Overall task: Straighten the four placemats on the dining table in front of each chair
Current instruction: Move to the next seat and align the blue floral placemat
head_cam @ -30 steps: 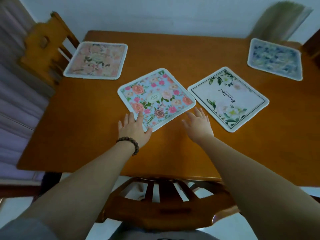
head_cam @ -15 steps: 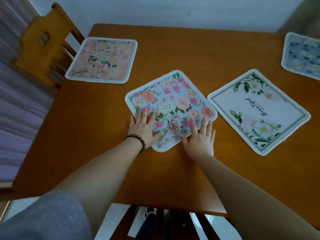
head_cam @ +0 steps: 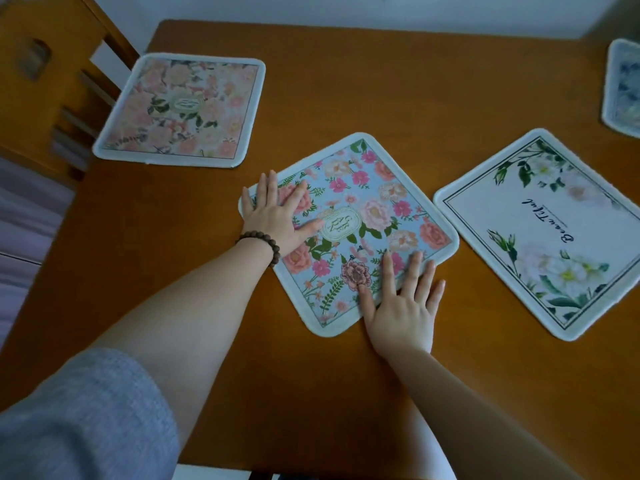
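Near the middle of the tabletop: blue floral placemat, rotated diamond-wise, one corner pointing at the near edge. Left hand flat on its left corner, fingers spread, thumb out toward the oval label at centre; no grip, palm just pressing down. Brown bead bracelet on that wrist, grey sleeve at the upper arm. Right hand also flat and open, fingers on the mat's lower right edge, heel of the palm on bare wood.

White placemat with script text just to the right, also skewed, its left corner almost touching the blue one. Pink floral placemat far left, roughly square to the table edge, in front of a wooden chair. Fourth mat, bluish placemat, cut off at the far right edge.
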Tool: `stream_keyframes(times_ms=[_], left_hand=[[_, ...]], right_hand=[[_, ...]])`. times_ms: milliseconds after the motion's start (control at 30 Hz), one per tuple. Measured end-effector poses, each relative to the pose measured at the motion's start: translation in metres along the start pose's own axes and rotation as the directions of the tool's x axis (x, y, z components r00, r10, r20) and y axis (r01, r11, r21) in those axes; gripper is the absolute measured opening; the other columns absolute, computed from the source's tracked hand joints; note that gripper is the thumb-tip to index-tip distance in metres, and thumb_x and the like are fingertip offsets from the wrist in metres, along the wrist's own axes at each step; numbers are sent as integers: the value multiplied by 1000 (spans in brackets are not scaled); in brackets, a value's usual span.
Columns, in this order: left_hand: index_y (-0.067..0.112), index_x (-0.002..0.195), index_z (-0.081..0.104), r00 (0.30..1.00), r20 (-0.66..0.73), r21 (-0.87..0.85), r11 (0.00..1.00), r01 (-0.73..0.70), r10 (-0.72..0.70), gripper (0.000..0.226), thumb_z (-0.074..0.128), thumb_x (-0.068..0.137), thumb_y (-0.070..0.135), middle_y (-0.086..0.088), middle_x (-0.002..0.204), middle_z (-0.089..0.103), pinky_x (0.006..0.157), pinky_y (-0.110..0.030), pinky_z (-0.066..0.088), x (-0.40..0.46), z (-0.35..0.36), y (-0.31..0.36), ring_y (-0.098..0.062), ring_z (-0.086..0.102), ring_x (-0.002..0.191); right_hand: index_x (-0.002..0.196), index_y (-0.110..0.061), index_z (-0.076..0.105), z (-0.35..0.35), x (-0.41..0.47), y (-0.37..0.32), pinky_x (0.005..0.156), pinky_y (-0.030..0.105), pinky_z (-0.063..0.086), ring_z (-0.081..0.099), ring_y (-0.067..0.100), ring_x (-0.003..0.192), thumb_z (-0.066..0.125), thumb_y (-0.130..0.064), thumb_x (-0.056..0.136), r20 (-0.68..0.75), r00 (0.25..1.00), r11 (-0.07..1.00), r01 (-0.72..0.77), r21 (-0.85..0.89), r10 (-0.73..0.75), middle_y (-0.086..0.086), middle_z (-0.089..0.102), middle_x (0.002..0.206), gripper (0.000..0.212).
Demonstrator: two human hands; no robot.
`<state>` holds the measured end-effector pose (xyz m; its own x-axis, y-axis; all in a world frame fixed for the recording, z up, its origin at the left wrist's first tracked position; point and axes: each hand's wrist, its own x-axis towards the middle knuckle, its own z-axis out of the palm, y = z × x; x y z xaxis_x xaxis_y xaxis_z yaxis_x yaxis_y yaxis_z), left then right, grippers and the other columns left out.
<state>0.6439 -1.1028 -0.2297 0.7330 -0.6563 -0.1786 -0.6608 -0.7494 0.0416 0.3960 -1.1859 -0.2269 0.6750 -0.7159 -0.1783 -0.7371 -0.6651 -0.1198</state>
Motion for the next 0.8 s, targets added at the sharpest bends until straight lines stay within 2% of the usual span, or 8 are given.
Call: stream_keyframes(times_ms=[233,367,567,667,800], left_hand=[[47,146,16,996,-32,-91,993,77,-80,92,11,66,92,-12,158,11,111,-55,5,2,-11,0,-31,5,144],[45,147,12,990,-1,-80,986,143,-144,91,10,68,91,-14,158,8,110,-56,7,-22,-10,3,-32,3,144],[44,148,4,965,73,-72,964,257,-252,93,10,68,91,-16,158,5,108,-58,11,-91,-3,8,-33,2,144],[45,148,5,942,100,-91,940,328,-319,90,18,70,90,-15,158,6,107,-58,13,-133,3,17,-33,4,143],[44,147,12,918,64,-132,909,396,-391,89,24,71,89,-17,154,12,103,-54,17,-188,12,37,-34,9,138]], right_hand=[[149,-32,-10,2,2,3,112,50,-17,-27,34,139,-4,-70,87,12,1000,1000,9,0,-9,13,-21,154,73],[149,-31,-9,0,-1,11,113,48,-14,-24,34,140,0,-68,89,17,998,998,56,-16,-56,13,-16,156,72],[148,-32,-12,-10,-7,34,114,43,-12,-22,33,141,3,-62,91,122,983,990,137,-11,-135,8,-20,156,66],[149,-31,-11,-14,-14,44,114,42,-11,-19,30,142,9,-58,94,171,971,986,167,0,-165,7,-22,156,64],[149,-29,-11,-18,-24,54,116,41,-10,-18,27,143,14,-54,96,198,961,981,196,10,-194,7,-20,157,64]])
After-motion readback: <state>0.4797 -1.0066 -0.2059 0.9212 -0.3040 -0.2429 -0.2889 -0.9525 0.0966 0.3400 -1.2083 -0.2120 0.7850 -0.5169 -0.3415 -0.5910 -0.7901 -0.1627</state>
